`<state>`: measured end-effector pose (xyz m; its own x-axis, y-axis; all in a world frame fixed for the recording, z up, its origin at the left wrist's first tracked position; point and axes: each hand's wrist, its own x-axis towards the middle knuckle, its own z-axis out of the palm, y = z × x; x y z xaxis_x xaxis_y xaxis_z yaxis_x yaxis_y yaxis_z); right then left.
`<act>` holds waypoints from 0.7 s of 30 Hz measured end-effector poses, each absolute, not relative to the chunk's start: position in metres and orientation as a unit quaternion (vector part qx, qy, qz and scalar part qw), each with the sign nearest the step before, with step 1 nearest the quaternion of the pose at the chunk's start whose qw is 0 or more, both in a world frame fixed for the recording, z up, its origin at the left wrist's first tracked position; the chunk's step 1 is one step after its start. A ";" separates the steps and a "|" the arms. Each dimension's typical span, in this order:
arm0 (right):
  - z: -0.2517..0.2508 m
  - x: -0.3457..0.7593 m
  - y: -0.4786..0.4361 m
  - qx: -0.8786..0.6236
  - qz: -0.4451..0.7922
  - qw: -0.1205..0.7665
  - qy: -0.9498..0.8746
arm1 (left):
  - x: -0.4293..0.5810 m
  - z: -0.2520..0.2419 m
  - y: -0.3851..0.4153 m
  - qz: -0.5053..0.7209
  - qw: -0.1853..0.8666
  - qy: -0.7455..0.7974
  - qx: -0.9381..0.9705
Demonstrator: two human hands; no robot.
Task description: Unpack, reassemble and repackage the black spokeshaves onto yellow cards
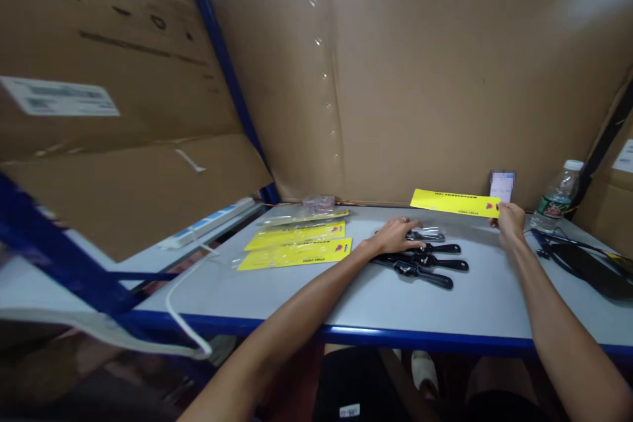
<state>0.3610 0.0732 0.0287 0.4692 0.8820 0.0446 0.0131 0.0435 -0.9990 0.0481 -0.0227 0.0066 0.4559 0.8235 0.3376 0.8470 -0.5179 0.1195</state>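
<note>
My right hand (510, 221) pinches the right end of a long yellow printed card (452, 203), held up above the back of the table. My left hand (398, 236) lies over a group of black spokeshaves (432, 262), its fingers spread and touching those at the back; it hides their left ends. Several of these tools lie side by side, their flat handles with end holes pointing right. Near the far one is a bit of clear plastic (432, 231). Left of my left arm, yellow cards (297, 254) in clear sleeves lie in an overlapping row.
Cardboard walls (425, 92) enclose the table (346, 306) at the back and sides. A phone (502, 186) leans at the back right beside a plastic bottle (554, 201). A black item with a cable (588, 264) lies right. A power strip (208, 223) runs along the left.
</note>
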 end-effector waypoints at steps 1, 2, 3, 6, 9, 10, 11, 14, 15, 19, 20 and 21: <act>0.028 0.359 0.073 -0.589 0.364 0.615 -0.377 | 0.046 0.007 -0.023 -0.181 0.039 -0.491 -0.851; 0.026 0.356 0.072 -0.584 0.375 0.613 -0.377 | 0.043 0.008 -0.022 -0.184 0.048 -0.495 -0.848; 0.025 0.354 0.072 -0.580 0.385 0.611 -0.376 | 0.040 0.009 -0.023 -0.188 0.059 -0.501 -0.843; 0.020 0.345 0.071 -0.573 0.407 0.607 -0.372 | 0.030 0.014 -0.024 -0.197 0.099 -0.517 -0.827; 0.017 0.337 0.069 -0.573 0.411 0.611 -0.361 | 0.021 0.022 -0.025 -0.208 0.138 -0.524 -0.814; 0.017 0.336 0.069 -0.574 0.407 0.615 -0.355 | 0.018 0.025 -0.025 -0.213 0.148 -0.528 -0.809; 0.017 0.336 0.069 -0.576 0.402 0.621 -0.348 | 0.015 0.027 -0.024 -0.218 0.157 -0.532 -0.803; 0.020 0.339 0.067 -0.581 0.383 0.640 -0.325 | 0.005 0.029 -0.022 -0.227 0.175 -0.541 -0.790; 0.021 0.341 0.066 -0.583 0.378 0.644 -0.321 | 0.003 0.029 -0.021 -0.228 0.179 -0.542 -0.789; 0.023 0.339 0.060 -0.580 0.380 0.639 -0.334 | 0.000 0.027 -0.020 -0.229 0.193 -0.540 -0.787; 0.023 0.335 0.059 -0.575 0.390 0.630 -0.348 | 0.002 0.027 -0.020 -0.229 0.196 -0.538 -0.787; 0.023 0.331 0.056 -0.567 0.402 0.619 -0.365 | 0.004 0.027 -0.021 -0.229 0.199 -0.536 -0.788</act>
